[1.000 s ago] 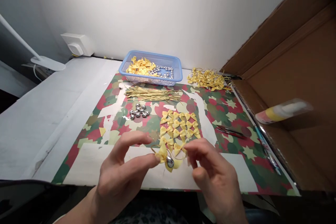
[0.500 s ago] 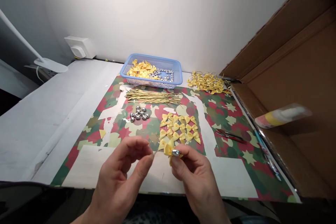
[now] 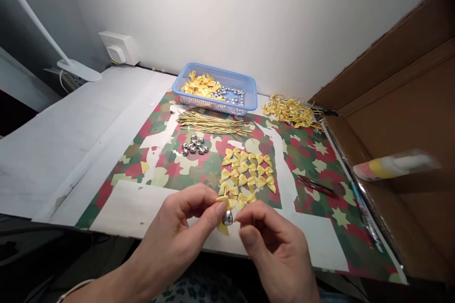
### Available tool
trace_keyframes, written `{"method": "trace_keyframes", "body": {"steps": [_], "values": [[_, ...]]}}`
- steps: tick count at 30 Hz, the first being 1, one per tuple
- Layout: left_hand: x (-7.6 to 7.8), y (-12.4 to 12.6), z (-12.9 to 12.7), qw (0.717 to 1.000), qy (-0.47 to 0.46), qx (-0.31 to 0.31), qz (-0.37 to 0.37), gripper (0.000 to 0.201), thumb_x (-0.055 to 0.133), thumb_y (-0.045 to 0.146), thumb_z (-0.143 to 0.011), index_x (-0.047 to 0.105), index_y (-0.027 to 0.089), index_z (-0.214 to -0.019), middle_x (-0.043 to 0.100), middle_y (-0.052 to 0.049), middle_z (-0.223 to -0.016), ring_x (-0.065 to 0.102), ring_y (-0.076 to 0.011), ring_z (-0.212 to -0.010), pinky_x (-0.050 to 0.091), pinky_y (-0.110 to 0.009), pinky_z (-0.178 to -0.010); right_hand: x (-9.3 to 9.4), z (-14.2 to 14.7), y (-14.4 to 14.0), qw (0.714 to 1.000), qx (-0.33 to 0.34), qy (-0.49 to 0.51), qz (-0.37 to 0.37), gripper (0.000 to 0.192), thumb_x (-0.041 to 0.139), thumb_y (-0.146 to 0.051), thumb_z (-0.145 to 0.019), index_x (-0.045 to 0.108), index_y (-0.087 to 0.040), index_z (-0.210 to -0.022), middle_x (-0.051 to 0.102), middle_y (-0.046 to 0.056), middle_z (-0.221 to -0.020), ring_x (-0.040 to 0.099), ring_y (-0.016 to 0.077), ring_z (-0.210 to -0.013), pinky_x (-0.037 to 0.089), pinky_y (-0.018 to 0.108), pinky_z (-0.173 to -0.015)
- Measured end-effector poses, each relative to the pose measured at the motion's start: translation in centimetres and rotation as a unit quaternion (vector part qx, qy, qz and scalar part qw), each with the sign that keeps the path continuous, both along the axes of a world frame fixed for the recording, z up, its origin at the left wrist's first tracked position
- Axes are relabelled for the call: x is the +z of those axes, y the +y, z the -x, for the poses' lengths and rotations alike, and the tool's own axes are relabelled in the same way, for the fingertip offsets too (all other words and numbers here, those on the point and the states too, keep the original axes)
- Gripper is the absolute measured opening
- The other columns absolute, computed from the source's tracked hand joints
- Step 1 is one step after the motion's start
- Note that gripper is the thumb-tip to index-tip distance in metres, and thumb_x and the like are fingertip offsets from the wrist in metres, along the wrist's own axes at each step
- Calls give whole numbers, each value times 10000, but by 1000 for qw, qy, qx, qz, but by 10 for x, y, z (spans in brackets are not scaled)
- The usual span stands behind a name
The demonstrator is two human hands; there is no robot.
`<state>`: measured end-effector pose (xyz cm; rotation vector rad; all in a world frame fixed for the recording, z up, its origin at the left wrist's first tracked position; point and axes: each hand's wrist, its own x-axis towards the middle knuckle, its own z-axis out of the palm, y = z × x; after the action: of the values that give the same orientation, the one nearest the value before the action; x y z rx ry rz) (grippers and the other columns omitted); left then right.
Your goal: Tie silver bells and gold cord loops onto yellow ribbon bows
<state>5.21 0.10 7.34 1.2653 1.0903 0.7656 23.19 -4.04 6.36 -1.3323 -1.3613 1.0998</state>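
Between the thumb and index finger of my left hand (image 3: 190, 220), a yellow ribbon bow (image 3: 223, 229) is pinched. A shiny silver jingle bell (image 3: 227, 218) sits against the front of this bow. Just to the right, my right hand (image 3: 279, 246) has its thumb and index finger apart, the index fingertip close to the bell. I make out nothing in that hand; its other fingers are curled and partly hidden. Beyond both hands lie rows of yellow bows (image 3: 246, 180) on the camouflage-patterned mat (image 3: 170, 180).
Several silver bells (image 3: 193, 146) lie left of the bows, below a bundle of gold twist ties (image 3: 213, 123). Behind stands a blue basket (image 3: 250, 97) with bows and bells. A pile of bows with ties (image 3: 289, 110), tweezers (image 3: 314, 184), a bottle (image 3: 387, 166) and cardboard (image 3: 398, 104) are right.
The bow with the bell has passed from my right hand to my left hand. My right fingers have come apart beside it. The view has shifted and tilted slightly.
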Motion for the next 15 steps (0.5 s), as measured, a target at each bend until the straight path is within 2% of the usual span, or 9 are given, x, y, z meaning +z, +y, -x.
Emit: {"method": "trace_keyframes", "body": {"steps": [3, 6, 10, 15], "values": [[2, -3, 1, 999, 8, -24, 30, 380, 585, 502, -977, 646, 195, -760, 576, -1, -727, 516, -176, -708, 425, -287, -646, 0, 3, 0, 1000, 18, -22, 6, 218, 662, -350, -954, 710, -197, -807, 648, 12, -741, 569, 140, -668, 453, 228, -614], [4, -4, 2, 997, 14, -37, 61, 443, 522, 551, -997, 582, 202, -730, 477, 31, -665, 443, -152, -636, 363, -271, -571, -3, 7, 0, 998, 35, 4, 45, 257, 630, -366, -977, 698, -190, -803, 642, 13, -742, 557, 139, -680, 441, 228, -622], [9, -3, 4, 997, 28, -37, 58, 464, 474, 556, -1013, 499, 212, -702, 369, 53, -652, 346, -139, -607, 285, -274, -537, -4, 9, 1, 990, 66, 71, 102, 322, 635, -440, -975, 676, -179, -792, 601, 6, -736, 523, 132, -682, 423, 222, -620], [15, -2, 6, 996, 51, -49, 51, 439, 451, 510, -1032, 480, 217, -706, 365, 44, -669, 343, -151, -637, 281, -286, -558, -3, 2, 3, 982, 79, 117, 129, 377, 689, -536, -924, 694, -171, -827, 585, 8, -741, 518, 132, -687, 430, 221, -622]]}}
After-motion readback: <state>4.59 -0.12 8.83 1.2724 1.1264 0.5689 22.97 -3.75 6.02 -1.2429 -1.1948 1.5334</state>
